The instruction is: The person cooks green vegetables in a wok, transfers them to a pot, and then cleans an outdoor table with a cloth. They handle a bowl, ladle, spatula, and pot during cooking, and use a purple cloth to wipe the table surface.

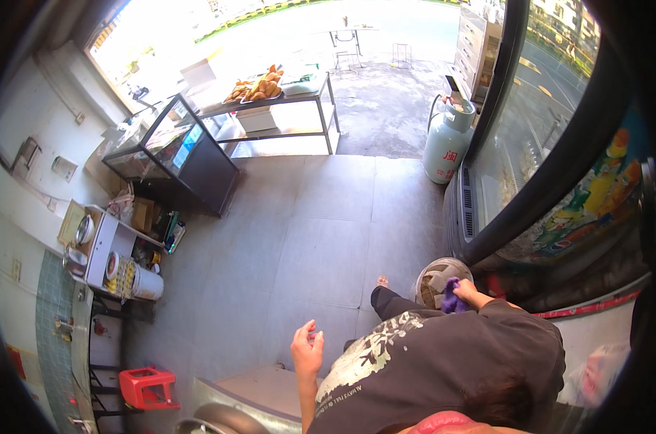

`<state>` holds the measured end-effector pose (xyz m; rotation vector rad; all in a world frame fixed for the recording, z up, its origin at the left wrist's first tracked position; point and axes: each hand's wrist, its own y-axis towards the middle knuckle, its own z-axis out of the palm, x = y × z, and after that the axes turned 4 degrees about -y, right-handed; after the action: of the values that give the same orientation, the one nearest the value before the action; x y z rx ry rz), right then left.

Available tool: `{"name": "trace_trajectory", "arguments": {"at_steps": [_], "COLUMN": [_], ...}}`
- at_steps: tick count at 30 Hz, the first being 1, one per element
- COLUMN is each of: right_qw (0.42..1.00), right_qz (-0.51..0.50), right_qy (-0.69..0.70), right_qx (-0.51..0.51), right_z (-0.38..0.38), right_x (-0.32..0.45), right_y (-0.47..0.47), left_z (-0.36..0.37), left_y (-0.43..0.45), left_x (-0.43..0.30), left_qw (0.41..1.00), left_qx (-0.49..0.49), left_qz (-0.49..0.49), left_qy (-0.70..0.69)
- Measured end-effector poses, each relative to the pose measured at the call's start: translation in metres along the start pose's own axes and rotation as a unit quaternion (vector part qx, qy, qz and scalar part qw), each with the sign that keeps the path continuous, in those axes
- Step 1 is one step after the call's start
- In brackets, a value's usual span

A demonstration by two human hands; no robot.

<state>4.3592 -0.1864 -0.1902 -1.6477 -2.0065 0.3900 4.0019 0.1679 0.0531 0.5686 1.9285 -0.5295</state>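
Observation:
A purple cloth (454,297) hangs from my right hand (465,290), which is closed on it over a round bin (447,270). Cardboard-like scraps lie inside the bin, beside the base of the glass-door drinks cooler (496,179). My left hand (308,345) is raised above the floor to the left of my body, its fingers a little bent and apart, holding nothing. Below it, at the lower edge, are a metal-edged surface (262,388) and part of a round metal vessel (214,420).
A gas cylinder (442,144) stands past the cooler. Ahead is a metal rack (328,116) with trays of fried-looking food (262,87). At left are a dark display case (197,163), a shelf unit with a white bucket (147,284), and a red plastic stool (148,388).

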Motion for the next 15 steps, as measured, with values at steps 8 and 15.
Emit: {"name": "trace_trajectory", "arguments": {"at_steps": [8,15], "right_qw": [0.98,0.961], "right_qz": [-0.159,-0.266], "right_qy": [0.108,0.071], "right_qx": [-0.046,-0.02], "right_z": [-0.108,-0.198], "right_x": [0.198,0.316], "right_y": [0.172,0.322], "left_z": [0.094,0.112], "left_y": [0.228,0.391], "left_x": [-0.089,-0.071], "left_qw": [0.983,0.949], "left_qx": [0.126,0.15], "left_qz": [0.117,-0.002], "left_qy": [0.064,0.278]}}
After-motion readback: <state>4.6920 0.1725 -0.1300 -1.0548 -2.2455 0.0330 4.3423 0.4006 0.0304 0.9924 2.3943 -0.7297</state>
